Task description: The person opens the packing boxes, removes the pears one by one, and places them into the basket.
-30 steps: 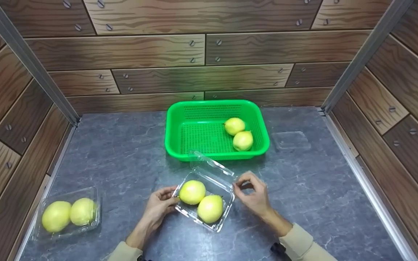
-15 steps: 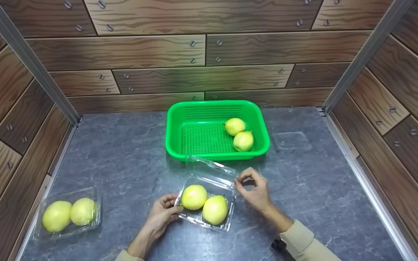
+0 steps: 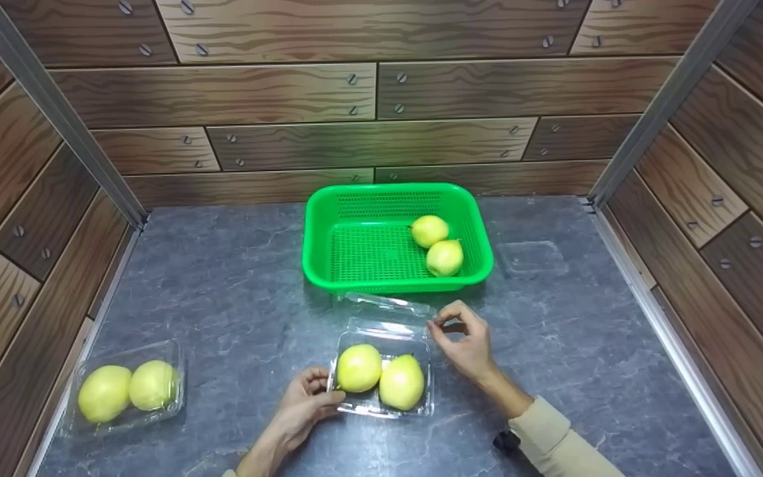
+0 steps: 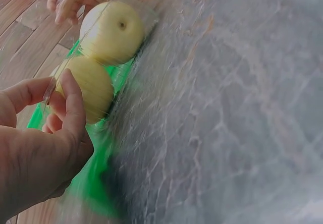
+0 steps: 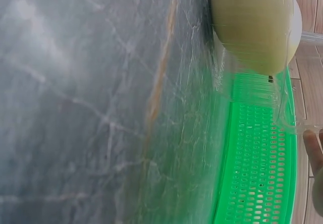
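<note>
A clear plastic clamshell box (image 3: 388,414) stands in front of the green basket with its lid (image 3: 385,306) raised toward the back. Two yellow pears, a left one (image 3: 359,368) and a right one (image 3: 402,382), lie side by side in its base. My left hand (image 3: 305,407) grips the box's left rim, thumb over the edge; in the left wrist view its fingers pinch the thin plastic beside a pear (image 4: 90,90). With thumb and index finger, my right hand (image 3: 466,341) pinches the lid's right end. Only some fingers of that hand show in the right wrist view.
The green basket (image 3: 315,245) at the back holds two more pears (image 3: 444,258) on its right side. A closed clear box (image 3: 179,377) with two pears sits at the front left. Flat clear plastic (image 3: 534,257) lies right of the basket. Wood-patterned walls (image 3: 275,93) enclose the table.
The box has turned counterclockwise, its front edge now nearly parallel to the basket, and shifted slightly right. My left hand has moved right and nearer with it; the lid has tipped farther back.
</note>
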Demonstrator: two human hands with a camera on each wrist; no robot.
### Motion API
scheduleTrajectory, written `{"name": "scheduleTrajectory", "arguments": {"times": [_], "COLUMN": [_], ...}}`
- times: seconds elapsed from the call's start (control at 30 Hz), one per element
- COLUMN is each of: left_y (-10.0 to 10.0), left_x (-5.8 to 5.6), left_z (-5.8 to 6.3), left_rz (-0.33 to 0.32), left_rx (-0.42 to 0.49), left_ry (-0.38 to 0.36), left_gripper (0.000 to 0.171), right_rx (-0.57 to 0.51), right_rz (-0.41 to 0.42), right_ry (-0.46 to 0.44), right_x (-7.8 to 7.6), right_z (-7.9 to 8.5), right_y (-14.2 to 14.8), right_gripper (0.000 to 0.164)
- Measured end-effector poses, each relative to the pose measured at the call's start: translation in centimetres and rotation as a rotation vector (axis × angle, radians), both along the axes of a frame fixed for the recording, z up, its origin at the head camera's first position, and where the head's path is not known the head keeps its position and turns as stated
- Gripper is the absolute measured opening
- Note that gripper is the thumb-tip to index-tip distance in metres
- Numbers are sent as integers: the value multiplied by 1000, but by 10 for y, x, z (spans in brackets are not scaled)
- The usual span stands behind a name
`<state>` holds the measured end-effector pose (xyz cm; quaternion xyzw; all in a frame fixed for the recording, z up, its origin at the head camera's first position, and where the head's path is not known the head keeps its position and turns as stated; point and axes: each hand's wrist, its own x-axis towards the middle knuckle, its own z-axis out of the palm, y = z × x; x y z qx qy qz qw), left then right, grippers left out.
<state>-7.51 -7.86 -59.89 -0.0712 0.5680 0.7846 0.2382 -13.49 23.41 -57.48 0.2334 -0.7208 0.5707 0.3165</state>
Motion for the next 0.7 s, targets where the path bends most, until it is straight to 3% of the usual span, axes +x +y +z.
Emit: {"name": "scheduleTrajectory", "arguments": {"times": [0.27,0.7], "left_y": [-1,-7], "left_x": [-5,-30], "left_z": [2,1], "left_rz": [16,20], "left_rx": [-77,-160], "left_ry": [-9,63], "left_gripper": [33,54], "right_rx": [-12,-12], "right_rz": [-4,0], "right_ry": [-1,-5], "right_x": [-3,-5], "right_z": [0,-2], "right_y": [0,2], "right_gripper": [29,26]}}
